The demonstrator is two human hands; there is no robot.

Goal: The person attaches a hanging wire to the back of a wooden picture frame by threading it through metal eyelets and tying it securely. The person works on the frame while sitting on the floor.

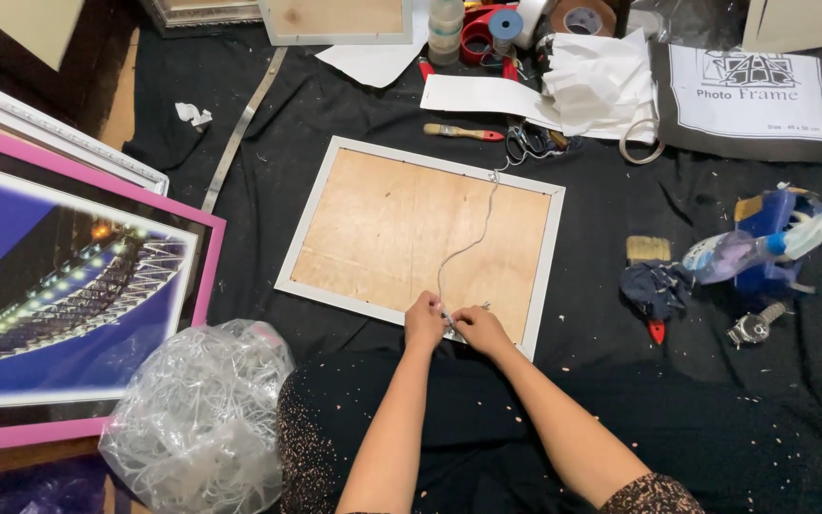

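Your left hand [423, 322] and right hand [480, 328] meet at the near edge of the white-rimmed picture frame lying face down with its plywood back up [382, 228]. Both hands are curled tight, fingertips pinched on the thin grey hanging wire [468, 246]; what sits under your fingers is hidden. The wire runs across the plywood to the far rim. To your left, a crumpled clear plastic bag [197, 419] and a pink-framed night bridge print [68, 286], cut off by the edge. To your right, a bristle brush [648, 248], a spray bottle [763, 249] and a wristwatch [755, 326] on black cloth [620, 181]
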